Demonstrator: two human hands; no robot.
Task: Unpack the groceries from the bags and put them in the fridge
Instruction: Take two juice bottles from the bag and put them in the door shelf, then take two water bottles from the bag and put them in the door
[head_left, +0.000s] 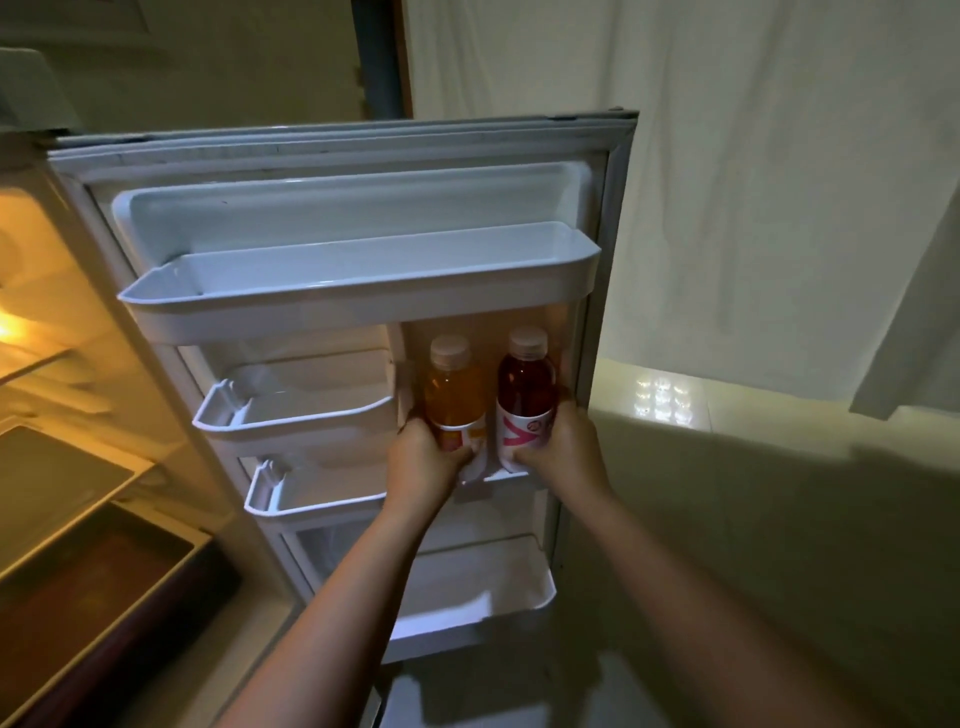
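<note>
Left hand (423, 457) grips the orange bottle (454, 392), right hand (563, 449) the red bottle (524, 400), seemingly setting both into a small door shelf (498, 475); next, release and withdraw.

You're facing a dim room with a pale curtain (753, 208) hanging along the wall on the right, a glossy tiled floor (779, 519) catching a small patch of light below it, and a dark door frame (382, 57) at top.
</note>
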